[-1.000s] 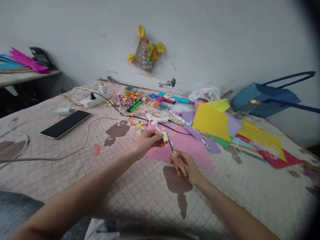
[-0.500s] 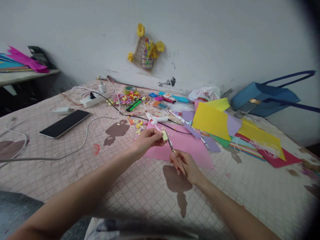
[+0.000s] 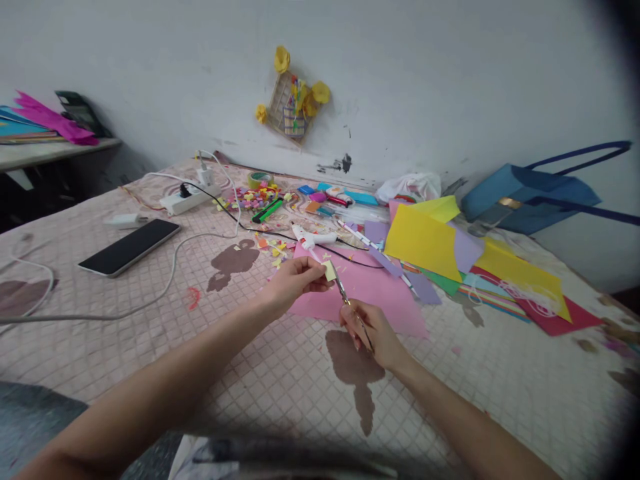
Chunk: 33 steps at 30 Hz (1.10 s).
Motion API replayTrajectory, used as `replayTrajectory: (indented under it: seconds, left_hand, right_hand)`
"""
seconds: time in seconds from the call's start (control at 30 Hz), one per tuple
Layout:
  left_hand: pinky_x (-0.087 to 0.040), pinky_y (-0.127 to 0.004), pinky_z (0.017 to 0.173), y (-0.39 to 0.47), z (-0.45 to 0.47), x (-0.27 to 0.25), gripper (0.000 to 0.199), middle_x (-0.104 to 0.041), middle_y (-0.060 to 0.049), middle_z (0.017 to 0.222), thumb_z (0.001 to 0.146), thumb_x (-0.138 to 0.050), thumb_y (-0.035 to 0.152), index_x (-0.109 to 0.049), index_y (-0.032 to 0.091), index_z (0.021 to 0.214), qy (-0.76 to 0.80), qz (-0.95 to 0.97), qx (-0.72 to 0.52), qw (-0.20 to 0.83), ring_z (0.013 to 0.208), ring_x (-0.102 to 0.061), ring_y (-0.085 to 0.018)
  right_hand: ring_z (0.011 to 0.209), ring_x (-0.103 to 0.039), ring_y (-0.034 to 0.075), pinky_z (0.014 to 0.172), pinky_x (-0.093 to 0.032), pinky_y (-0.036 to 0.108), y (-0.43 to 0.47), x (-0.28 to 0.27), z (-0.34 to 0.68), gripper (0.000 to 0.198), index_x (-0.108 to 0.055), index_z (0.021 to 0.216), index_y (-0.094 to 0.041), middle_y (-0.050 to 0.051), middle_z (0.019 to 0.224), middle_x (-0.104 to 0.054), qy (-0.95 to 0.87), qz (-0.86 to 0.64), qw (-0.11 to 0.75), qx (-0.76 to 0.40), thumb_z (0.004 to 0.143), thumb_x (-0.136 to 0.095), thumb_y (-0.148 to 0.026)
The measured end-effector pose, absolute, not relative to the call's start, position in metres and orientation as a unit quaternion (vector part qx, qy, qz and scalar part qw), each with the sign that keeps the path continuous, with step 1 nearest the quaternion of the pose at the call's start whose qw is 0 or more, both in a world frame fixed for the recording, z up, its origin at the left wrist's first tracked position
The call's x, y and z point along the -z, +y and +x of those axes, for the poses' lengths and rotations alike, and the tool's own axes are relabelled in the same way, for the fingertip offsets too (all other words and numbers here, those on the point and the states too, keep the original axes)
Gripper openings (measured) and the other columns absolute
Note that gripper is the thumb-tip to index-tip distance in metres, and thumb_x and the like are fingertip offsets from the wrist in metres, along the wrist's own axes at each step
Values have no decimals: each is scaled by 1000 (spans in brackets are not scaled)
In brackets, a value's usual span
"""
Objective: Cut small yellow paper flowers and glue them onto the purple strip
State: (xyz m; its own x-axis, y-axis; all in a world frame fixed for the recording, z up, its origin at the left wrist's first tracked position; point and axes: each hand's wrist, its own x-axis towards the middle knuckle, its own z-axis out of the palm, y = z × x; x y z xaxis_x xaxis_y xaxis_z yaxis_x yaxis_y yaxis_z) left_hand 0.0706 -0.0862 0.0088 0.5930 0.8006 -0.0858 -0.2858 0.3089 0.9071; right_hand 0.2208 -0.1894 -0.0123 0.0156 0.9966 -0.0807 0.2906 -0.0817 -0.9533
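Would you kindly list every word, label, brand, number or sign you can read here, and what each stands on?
No text can be read with certainty.
Wall: faint marks right of the hanging decoration, perhaps digits, too blurred to read.
Glue gun: a small red patch, too small to make out any lettering.
Scissors and pale yellow paper piece: no lettering visible.

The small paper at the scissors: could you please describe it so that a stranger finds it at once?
On the table, find the pink sheet. At its left side, the left grip pinches the small paper at the scissors. It is pale yellow and, unlike the loose scraps beyond it, it is held.
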Motion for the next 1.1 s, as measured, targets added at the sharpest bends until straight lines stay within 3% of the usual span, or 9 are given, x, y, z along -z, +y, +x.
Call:
replayTrajectory:
  seconds: [1.1]
  left_hand:
    - [-49,-27,69,-84,70,-10,15,-64,-4,69,76,-62,20,-51,12,71,278,471,-344,763,65,-63,-11]
  right_hand:
    - [36,-35,7,38,-27,20,-191,18,223,40,-44,65,-18,-7,45,-37,-568,-595,392,-413,85,-41,-53]
